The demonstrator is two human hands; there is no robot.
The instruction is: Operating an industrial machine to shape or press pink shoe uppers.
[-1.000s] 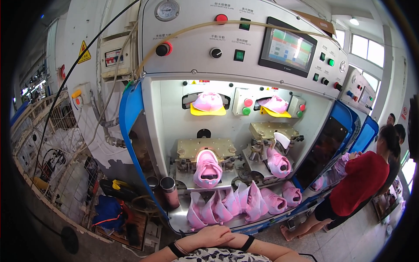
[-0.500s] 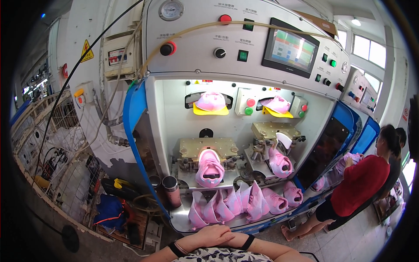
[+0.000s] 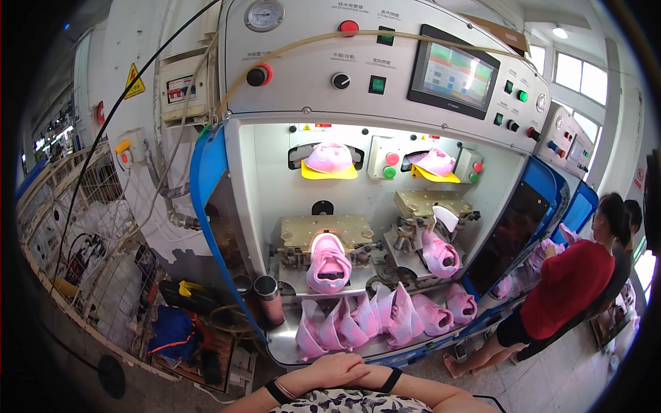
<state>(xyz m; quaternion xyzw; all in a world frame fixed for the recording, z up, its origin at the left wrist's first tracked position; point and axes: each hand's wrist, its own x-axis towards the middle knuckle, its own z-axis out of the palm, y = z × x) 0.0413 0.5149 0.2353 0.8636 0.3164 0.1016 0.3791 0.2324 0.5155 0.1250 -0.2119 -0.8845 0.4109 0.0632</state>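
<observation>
At bottom centre, I'd rest my crossed bare hands (image 3: 334, 370), finger state I can't tell, clear of the central pink fabric shoe (image 3: 329, 266).

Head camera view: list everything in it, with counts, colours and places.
Machines: at least two, grey and blue, centre and right
Touchscreen: one, black-framed, upper panel
Gauge: one, white-faced, upper-left panel
Button boxes: two, grey, back wall
Back-wall shoe uppers: two, pink, over yellow holders
Station shoe uppers: two, pink, at metal stations
Row of shoe uppers: at least seven, pink, front ledge
Tumbler: at least one, pink and dark, ledge's left end
Wire cage: one, beige, far left
Cloth: one, blue, lower left
Co-workers: at least two, nearest in red, right
Left hand: one, bare, lower centre, over the right
Right hand: one, bare, lower centre, mostly hidden
</observation>
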